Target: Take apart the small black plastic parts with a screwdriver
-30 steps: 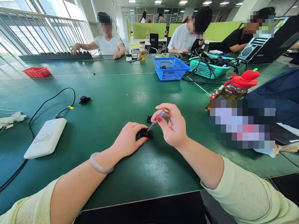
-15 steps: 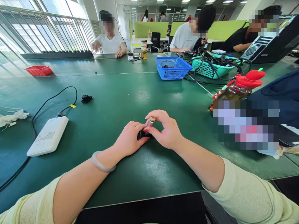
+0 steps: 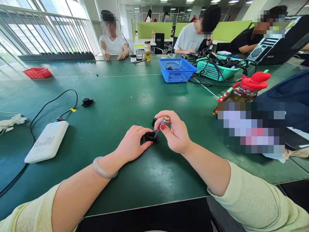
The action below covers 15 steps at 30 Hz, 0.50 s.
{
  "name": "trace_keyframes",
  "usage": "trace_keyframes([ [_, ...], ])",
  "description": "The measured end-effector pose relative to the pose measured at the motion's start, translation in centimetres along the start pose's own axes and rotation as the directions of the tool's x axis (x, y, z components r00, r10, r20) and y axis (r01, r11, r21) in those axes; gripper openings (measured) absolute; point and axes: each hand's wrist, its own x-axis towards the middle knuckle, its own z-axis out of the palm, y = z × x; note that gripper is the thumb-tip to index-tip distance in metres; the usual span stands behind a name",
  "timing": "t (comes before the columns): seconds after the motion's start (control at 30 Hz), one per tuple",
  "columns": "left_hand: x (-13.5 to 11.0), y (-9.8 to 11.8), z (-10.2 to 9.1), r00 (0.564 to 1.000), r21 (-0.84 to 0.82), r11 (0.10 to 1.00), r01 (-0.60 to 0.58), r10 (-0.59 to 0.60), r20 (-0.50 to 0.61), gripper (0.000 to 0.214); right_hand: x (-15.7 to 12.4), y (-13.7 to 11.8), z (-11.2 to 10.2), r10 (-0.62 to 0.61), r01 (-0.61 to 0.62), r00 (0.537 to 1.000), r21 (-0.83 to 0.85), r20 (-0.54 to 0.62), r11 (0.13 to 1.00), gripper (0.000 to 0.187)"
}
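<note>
My left hand [image 3: 131, 143] grips a small black part [image 3: 150, 137] between thumb and fingers, pressing it on the green tabletop. The part has a round raised feature on top; its exact kind is not clear. In my right hand [image 3: 174, 132] is a screwdriver [image 3: 165, 120] with a clear handle and a brass-coloured end. It leans over to the right, its thin shaft slanting down to the right side of the black part. Just behind, partly hidden by my right fingers, lies another small black piece [image 3: 154, 121].
A white power bank [image 3: 47, 141] with a black cable lies left, near a small black part [image 3: 87, 102]. A red tray [image 3: 37, 72], a blue basket [image 3: 178, 71] and a green basket of cables [image 3: 214, 69] stand farther back. A red-lidded bottle [image 3: 243, 93] is at right. Several people sit across.
The screwdriver has gone from nearly upright over the black part to tilted right, with my right hand shifted slightly right. The black part and the piece behind it now show more.
</note>
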Motion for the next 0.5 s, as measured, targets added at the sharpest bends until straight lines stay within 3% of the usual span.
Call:
trace_keyframes([
  [0.17,0.01,-0.20,0.16,1.000,-0.003,1.000,-0.018,0.018,0.002,0.029,0.29,-0.26,0.07,0.085,-0.076,0.990,-0.084,0.110,0.994,0.017],
  [0.4,-0.04,-0.31,0.20,1.000,0.000,1.000,-0.026,0.026,-0.009,0.031,0.47,-0.35,0.08,0.152,-0.149,0.988,-0.083,0.037,0.985,0.016],
  [0.5,-0.06,-0.10,0.07,1.000,-0.011,1.000,0.009,-0.009,0.001,0.036,0.34,-0.18,-0.20,0.127,-0.128,0.990,-0.008,-0.058,0.992,0.018],
])
